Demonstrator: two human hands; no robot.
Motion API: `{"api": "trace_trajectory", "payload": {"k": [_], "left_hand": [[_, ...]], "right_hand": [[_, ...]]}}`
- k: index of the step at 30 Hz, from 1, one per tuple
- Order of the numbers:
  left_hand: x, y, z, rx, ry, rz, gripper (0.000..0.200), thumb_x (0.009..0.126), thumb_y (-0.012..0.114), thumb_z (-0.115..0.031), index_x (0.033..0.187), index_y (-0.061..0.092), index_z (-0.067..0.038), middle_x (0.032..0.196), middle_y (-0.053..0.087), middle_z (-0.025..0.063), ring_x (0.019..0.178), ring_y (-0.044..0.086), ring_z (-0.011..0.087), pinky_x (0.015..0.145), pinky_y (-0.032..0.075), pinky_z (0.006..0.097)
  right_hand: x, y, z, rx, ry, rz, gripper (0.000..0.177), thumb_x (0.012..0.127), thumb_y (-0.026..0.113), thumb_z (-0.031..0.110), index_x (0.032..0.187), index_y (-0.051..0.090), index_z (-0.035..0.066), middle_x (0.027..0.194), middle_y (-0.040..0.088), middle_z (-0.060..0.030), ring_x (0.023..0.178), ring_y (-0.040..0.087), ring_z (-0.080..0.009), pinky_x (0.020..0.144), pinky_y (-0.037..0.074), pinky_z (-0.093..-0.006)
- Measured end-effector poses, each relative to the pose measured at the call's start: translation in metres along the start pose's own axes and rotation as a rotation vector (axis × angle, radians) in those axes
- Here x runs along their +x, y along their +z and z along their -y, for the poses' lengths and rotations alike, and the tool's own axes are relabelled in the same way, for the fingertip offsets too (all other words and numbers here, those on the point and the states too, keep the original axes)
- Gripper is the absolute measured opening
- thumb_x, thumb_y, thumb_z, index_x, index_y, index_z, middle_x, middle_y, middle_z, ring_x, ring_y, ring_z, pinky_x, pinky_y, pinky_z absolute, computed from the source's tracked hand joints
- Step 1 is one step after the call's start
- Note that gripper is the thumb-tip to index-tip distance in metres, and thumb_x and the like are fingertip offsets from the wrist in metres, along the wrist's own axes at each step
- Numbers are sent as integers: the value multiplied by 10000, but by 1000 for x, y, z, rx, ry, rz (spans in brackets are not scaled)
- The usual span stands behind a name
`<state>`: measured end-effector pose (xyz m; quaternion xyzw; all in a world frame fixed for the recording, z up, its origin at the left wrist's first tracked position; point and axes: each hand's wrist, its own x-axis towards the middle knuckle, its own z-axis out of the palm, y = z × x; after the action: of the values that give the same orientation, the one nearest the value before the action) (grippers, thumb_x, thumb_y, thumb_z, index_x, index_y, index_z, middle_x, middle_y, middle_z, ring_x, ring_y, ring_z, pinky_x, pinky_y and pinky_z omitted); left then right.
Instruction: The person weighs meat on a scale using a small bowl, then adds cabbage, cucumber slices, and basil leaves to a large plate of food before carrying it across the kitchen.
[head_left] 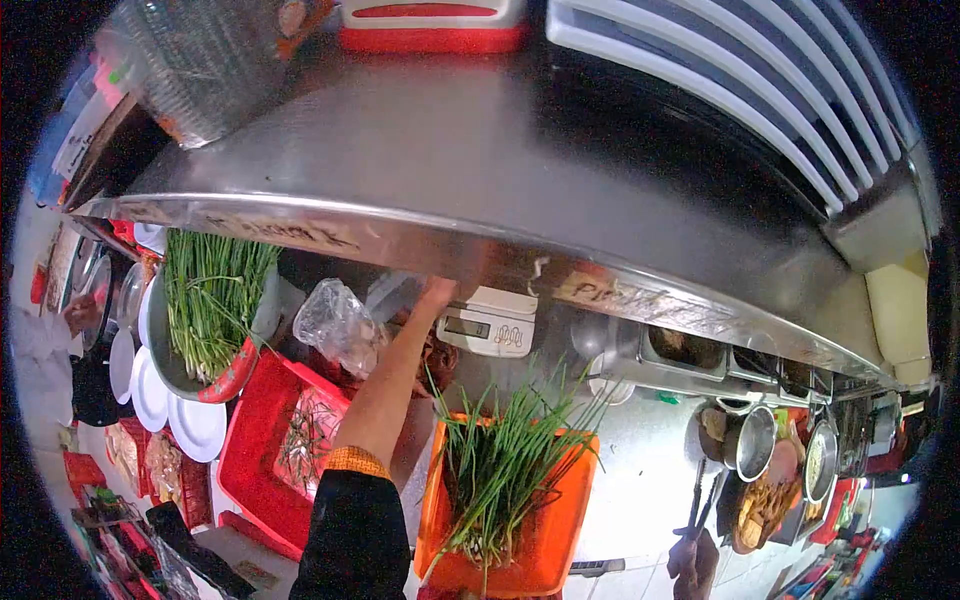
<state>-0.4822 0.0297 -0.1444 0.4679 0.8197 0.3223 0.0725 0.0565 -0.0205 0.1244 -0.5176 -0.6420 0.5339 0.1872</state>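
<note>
From the lower left my arm in a black sleeve with an orange cuff reaches up under the steel shelf. My left hand (437,292) is beside a white digital scale (488,325) and a clear plastic bag (338,325); the shelf edge hides its fingers. At the bottom right, my right hand (692,565) is closed around dark tongs (702,505) that point upward. Between the arms, green onions (500,460) lie in an orange basket (432,520). A red tray (245,455) holds more greens left of my arm.
The steel shelf (400,150) crosses the upper view. Green onions fill a grey basin (276,318) at left, near white plates (197,428). A co-worker's hand (80,315) shows at far left. Metal pots (755,442) stand at right.
</note>
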Motion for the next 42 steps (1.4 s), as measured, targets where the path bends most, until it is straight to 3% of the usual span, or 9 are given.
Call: {"api": "trace_trajectory", "payload": {"k": [6, 10, 18, 20, 25, 34, 38, 41, 42], "left_hand": [[-22, 32, -15, 46, 47, 106, 247, 789, 524, -183, 978, 580, -33, 1030, 566, 187, 952, 541, 341, 838, 429, 421], [-41, 44, -23, 96, 35, 129, 265, 792, 520, -193, 995, 574, -31, 1047, 559, 191, 961, 536, 348, 837, 429, 427], [-70, -31, -45, 132, 148, -119, 329, 779, 530, -239, 1034, 574, -36, 1071, 553, 190, 954, 544, 357, 821, 440, 438], [-80, -93, -99, 606, 42, 739, 380, 755, 540, -301, 1052, 589, -71, 1082, 560, 163, 901, 569, 339, 799, 450, 427], [-162, -47, -41, 495, -7, 189, 349, 777, 492, -311, 1029, 606, -99, 1030, 593, 151, 891, 585, 301, 758, 452, 451], [-162, -27, -62, -2291, -261, -2, 338, 888, 399, -269, 1163, 492, -96, 1151, 544, 83, 999, 520, 217, 853, 412, 349], [-167, -22, -31, 305, 2, 26, 330, 730, 565, -190, 1048, 588, -103, 989, 618, 66, 925, 571, 240, 825, 419, 392], [-177, -24, -20, -1344, -345, -40, 340, 723, 592, -188, 1052, 583, -104, 932, 627, 69, 859, 587, 255, 772, 444, 374], [-164, -65, -61, -1191, -591, 132, 342, 747, 580, -212, 1063, 576, -83, 950, 621, 88, 878, 584, 257, 790, 443, 385]], "right_hand": [[32, -30, 17, 287, 244, -164, 274, 867, 541, 237, 1043, 541, 27, 607, 534, -33, 482, 493, -118, 453, 390, -246], [85, -34, 63, -1012, -454, -228, 210, 791, 612, 140, 987, 614, 65, 876, 632, -143, 765, 609, -314, 665, 474, -389], [227, -63, 64, -1443, -592, -118, 313, 825, 565, 330, 1038, 582, 101, 1042, 596, -150, 920, 582, -299, 785, 461, -430], [254, -60, 48, -1609, -386, 29, 458, 855, 464, 438, 1210, 466, 148, 1214, 488, -116, 1090, 488, -263, 920, 393, -433], [273, -59, 75, -1269, -174, 261, 537, 838, 435, 551, 1229, 431, 182, 1229, 439, -80, 1103, 428, -213, 950, 348, -405], [295, -67, 74, -1237, -214, 242, 493, 835, 458, 502, 1193, 444, 163, 1175, 456, -75, 1041, 438, -196, 896, 355, -380], [297, -69, 83, -1212, -223, 249, 474, 833, 469, 480, 1176, 449, 154, 1151, 463, -72, 1014, 442, -188, 871, 358, -369], [303, -64, 88, -1193, -221, 248, 459, 832, 476, 464, 1164, 454, 147, 1134, 468, -70, 994, 446, -182, 853, 361, -361], [303, -64, 88, -1198, -225, 247, 455, 832, 479, 459, 1160, 455, 145, 1128, 470, -69, 987, 447, -180, 847, 361, -358]]}}
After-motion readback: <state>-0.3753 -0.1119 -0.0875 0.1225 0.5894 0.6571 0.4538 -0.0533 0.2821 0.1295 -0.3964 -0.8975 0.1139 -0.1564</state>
